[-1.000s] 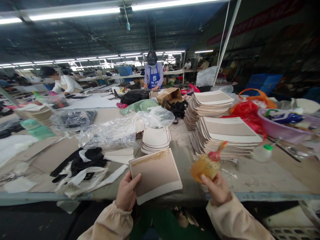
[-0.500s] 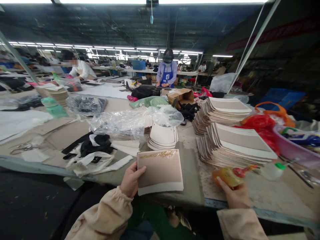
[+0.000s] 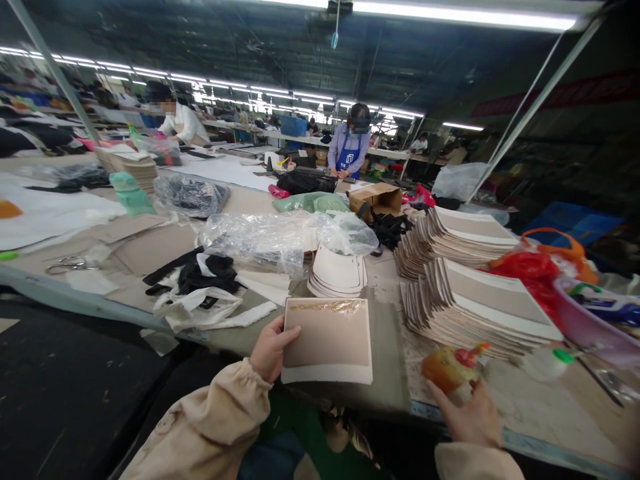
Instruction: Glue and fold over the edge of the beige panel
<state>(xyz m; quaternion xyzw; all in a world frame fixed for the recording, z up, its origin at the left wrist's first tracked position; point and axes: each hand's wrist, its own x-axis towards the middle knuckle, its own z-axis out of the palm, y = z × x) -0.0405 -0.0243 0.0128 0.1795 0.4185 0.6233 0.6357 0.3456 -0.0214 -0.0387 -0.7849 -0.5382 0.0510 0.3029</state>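
Note:
My left hand (image 3: 270, 348) grips the left edge of a tan rectangular panel (image 3: 327, 340) with a white border and a streak of yellow glue along its far edge. The panel lies flat near the table's front edge. An amber glue bottle (image 3: 450, 369) with a red nozzle lies on its side on the table, and my right hand (image 3: 467, 417) rests on it. Just beyond the bottle stand two tall stacks of similar panels (image 3: 470, 300).
A small pile of white curved pieces (image 3: 337, 275) sits beyond the panel, with clear plastic bags (image 3: 280, 237) behind. Black and white fabric scraps (image 3: 200, 290) and scissors (image 3: 67, 265) lie left. A pink basin (image 3: 593, 327) and red bag (image 3: 533, 273) are right. Other people work at far tables.
My right hand lowered the glue bottle from upright in the air down onto the table on its side. The view swung left; the panel stayed in my left hand.

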